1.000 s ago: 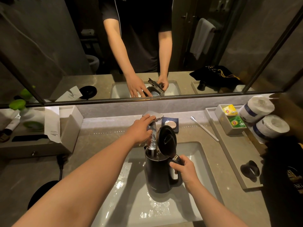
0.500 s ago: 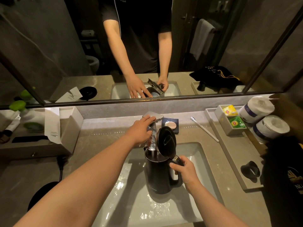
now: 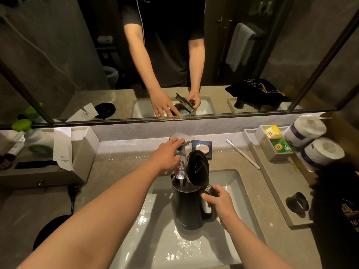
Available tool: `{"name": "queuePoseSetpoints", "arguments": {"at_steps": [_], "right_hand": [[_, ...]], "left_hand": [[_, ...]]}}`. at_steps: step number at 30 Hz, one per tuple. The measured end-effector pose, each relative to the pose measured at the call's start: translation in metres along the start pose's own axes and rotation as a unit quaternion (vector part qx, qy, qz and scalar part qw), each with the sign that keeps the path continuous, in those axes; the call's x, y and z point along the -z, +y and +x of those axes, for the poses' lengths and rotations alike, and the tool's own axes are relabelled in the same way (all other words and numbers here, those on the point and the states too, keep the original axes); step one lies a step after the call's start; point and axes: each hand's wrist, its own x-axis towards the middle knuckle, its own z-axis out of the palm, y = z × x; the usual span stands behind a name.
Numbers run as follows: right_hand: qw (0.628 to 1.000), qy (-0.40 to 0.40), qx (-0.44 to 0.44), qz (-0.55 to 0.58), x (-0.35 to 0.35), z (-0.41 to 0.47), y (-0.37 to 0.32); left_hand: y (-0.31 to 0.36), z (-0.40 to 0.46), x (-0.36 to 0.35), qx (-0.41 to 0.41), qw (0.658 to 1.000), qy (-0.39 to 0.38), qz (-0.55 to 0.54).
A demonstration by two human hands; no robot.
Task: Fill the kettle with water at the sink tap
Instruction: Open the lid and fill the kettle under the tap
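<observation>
A black electric kettle [image 3: 189,206] stands upright in the white sink basin [image 3: 231,191] with its lid [image 3: 198,166] tipped open. My right hand [image 3: 219,204] grips the kettle's handle on its right side. A stream of water [image 3: 181,167] falls from the chrome tap [image 3: 183,139] into the kettle's mouth. My left hand [image 3: 168,155] rests on the tap's lever, fingers curled over it. The water level inside the kettle is hidden.
The kettle's round black base [image 3: 51,231] with its cord sits on the counter at left. A soap dish [image 3: 203,148] and toothbrush [image 3: 242,154] lie behind the sink. A grey tray [image 3: 272,181] at right holds tea bags [image 3: 280,146]; paper rolls [image 3: 320,152] stand beside it.
Barely anything differs: both hands keep their holds and water keeps running into the kettle.
</observation>
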Motion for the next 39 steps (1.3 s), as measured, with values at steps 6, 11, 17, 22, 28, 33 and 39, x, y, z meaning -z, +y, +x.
{"name": "queuePoseSetpoints", "arguments": {"at_steps": [6, 11, 17, 22, 28, 33, 39], "right_hand": [[1.000, -0.003, -0.004, 0.002, 0.0006, 0.0014, 0.0021], [1.000, -0.007, 0.001, 0.008, 0.0015, 0.0018, 0.0041], [1.000, -0.009, 0.008, 0.012, 0.0019, 0.0021, 0.0031], [1.000, -0.014, 0.010, 0.012, 0.0028, 0.0011, 0.0011], [1.000, -0.013, 0.006, 0.015, 0.0052, 0.0009, 0.0035], [1.000, -0.011, 0.002, 0.022, 0.0055, 0.0023, 0.0065], [1.000, -0.012, 0.003, 0.018, 0.0061, 0.0037, 0.0092]], "left_hand": [[0.0002, 0.0001, -0.0006, 0.003, 1.000, -0.002, -0.004], [-0.0003, 0.0002, -0.0012, 0.005, 1.000, -0.002, -0.005], [-0.0007, -0.0003, -0.0018, 0.009, 1.000, -0.003, -0.006], [0.0002, -0.0010, -0.0013, 0.011, 1.000, -0.002, -0.005], [0.0024, -0.0021, -0.0003, 0.009, 1.000, 0.000, -0.003], [0.0020, -0.0019, -0.0001, 0.011, 1.000, -0.001, -0.002], [0.0015, -0.0009, -0.0010, 0.012, 1.000, 0.001, -0.009]]}}
